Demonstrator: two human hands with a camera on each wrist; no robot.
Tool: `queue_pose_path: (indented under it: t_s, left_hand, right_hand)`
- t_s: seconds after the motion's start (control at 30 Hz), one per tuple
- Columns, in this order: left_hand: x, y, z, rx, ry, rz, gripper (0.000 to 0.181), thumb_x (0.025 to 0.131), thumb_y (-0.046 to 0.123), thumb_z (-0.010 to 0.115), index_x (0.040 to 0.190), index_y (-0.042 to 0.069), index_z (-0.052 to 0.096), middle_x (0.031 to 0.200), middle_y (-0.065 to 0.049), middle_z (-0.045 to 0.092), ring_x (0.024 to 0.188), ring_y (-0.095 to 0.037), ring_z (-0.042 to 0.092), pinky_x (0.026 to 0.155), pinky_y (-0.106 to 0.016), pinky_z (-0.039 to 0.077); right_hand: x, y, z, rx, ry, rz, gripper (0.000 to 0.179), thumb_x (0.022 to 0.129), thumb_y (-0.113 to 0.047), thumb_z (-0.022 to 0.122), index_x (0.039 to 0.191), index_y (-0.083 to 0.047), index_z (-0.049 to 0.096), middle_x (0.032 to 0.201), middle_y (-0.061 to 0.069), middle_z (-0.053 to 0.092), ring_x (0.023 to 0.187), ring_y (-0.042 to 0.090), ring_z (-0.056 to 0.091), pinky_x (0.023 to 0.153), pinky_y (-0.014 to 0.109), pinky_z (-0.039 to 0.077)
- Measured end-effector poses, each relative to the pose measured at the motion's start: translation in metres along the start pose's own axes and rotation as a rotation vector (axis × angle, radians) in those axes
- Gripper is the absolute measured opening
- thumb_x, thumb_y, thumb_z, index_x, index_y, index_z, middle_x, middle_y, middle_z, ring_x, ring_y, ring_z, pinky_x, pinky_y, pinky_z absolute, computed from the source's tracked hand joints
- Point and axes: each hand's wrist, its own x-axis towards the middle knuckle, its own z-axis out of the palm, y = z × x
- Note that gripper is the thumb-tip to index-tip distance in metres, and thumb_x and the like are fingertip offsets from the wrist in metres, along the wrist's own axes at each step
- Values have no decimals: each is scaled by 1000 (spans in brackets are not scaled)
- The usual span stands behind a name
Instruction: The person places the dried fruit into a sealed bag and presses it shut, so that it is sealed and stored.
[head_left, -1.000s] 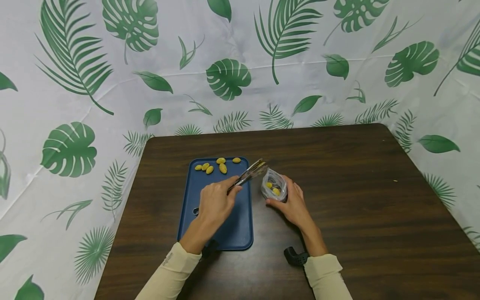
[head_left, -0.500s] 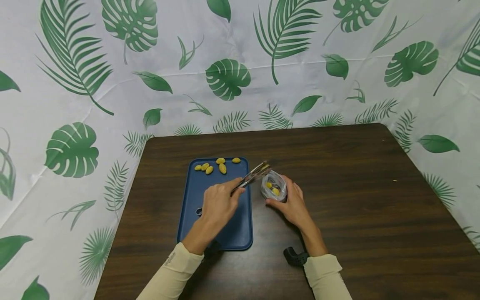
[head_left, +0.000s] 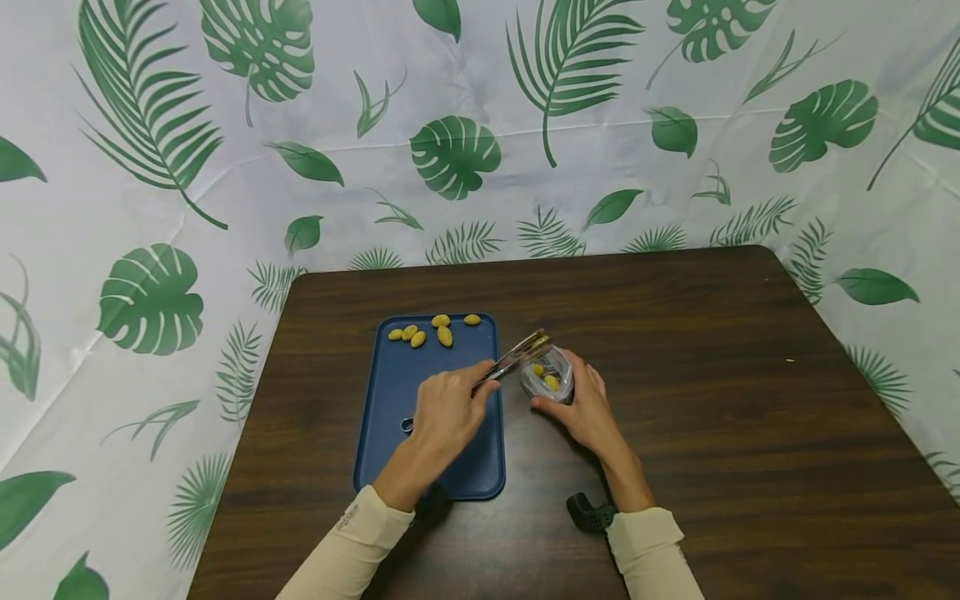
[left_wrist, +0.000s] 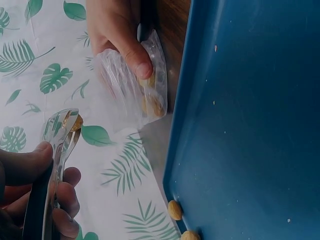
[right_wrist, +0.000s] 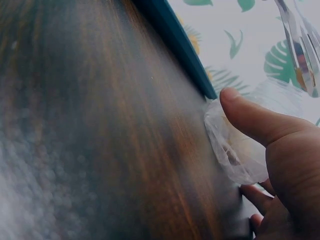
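My left hand (head_left: 450, 408) grips metal tongs (head_left: 513, 357), whose tips are over the near-left rim of a clear plastic bag (head_left: 529, 387). In the left wrist view, the tongs' tips pinch a yellow-brown oval piece (left_wrist: 76, 123) that looks like a nut in its shell. My right hand (head_left: 588, 410) holds the bag upright on the table from its right side, thumb in front. A few similar pieces (head_left: 552, 383) lie inside the bag. Several more yellow pieces (head_left: 445, 336) are at the far end of a blue tray (head_left: 382, 400).
Tray and bag stand side by side on a dark wooden table (head_left: 712, 375). A leaf-printed cloth (head_left: 337, 200) hangs behind it. A black strap-like piece (head_left: 589, 513) is at my right wrist. Small crumbs dot the tray in the left wrist view.
My left hand has moved right with the tongs, bringing their tips from beyond the bag's left side to over its opening. The right hand and bag have stayed in place.
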Motion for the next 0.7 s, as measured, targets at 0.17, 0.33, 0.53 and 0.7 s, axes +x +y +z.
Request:
queue_pose_path:
  t_s: [0.17,0.33,0.53,0.7]
  left_hand:
    - [0,2,2,7,-12,13,29,94,31,75,118,15,79,98,-2,82,61,-17,69,53,-34,52]
    - [0,3,3,-5,-28,21,30,95,31,73,120,14,78,96,-3,82,51,-9,55,48,-24,39]
    - [0,4,3,-26,-33,27,30,95,30,73,121,14,78,96,-4,81,50,-7,53,49,-23,39]
    - [-1,3,5,-49,-29,34,30,96,29,73,122,13,78,95,-4,81,47,-6,50,47,-23,39]
  right_hand:
    - [0,0,0,3,2,-9,95,80,-31,91,154,-8,36,143,19,59,134,40,49,123,61,11]
    - [-1,0,0,1,5,-14,95,79,-30,91,154,-7,36,144,20,58,133,40,50,123,61,11]
    - [-1,-1,-1,0,3,-21,95,79,-29,91,154,-6,36,144,21,58,134,41,49,123,61,11]
    - [-1,-1,-1,-3,-4,-25,95,80,-29,90,154,-6,35,147,22,55,135,40,49,123,61,10]
